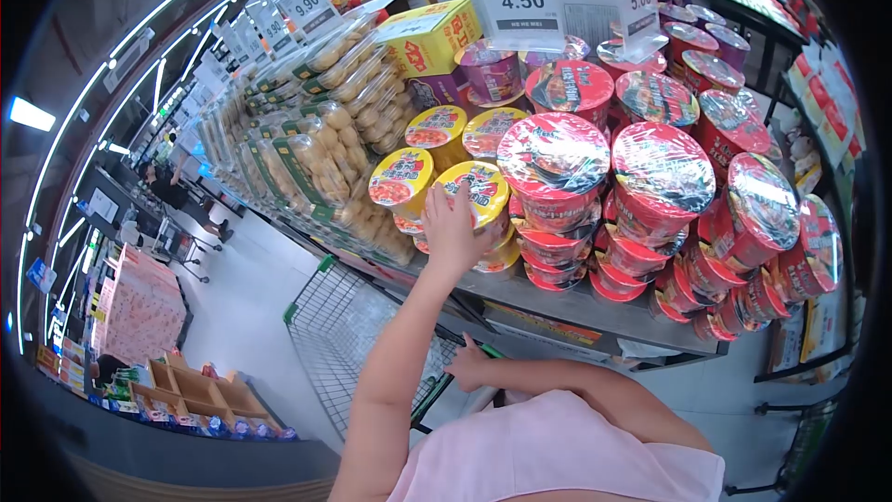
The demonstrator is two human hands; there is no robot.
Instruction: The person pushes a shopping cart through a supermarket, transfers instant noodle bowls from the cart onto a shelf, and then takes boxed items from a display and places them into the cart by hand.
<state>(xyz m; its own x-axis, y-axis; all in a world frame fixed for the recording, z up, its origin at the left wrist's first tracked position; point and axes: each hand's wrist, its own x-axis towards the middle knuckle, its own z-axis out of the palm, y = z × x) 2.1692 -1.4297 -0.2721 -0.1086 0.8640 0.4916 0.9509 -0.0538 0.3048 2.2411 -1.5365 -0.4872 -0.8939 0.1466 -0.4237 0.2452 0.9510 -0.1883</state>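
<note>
My left hand (452,232) reaches up to the yellow-lidded instant noodle cups. Its spread fingers rest on the lid and side of the front yellow noodle cup (485,188), which stands on others. Another yellow cup (401,177) is just left of it, with more behind. Lower down, my right hand (471,367) is wrapped over the green handle (429,398) of a wire shopping cart (339,325); part of its grip is hidden. Right of the yellow cups, red noodle cups (555,156) are stacked in several columns.
Clear packs of round, pale brown food (325,153) are piled left of the cups on the display table (557,309). Price signs (522,0) stand behind. A pink-sided display (144,307) and wooden bins (200,390) line the aisle at left, with a person (172,188) farther off.
</note>
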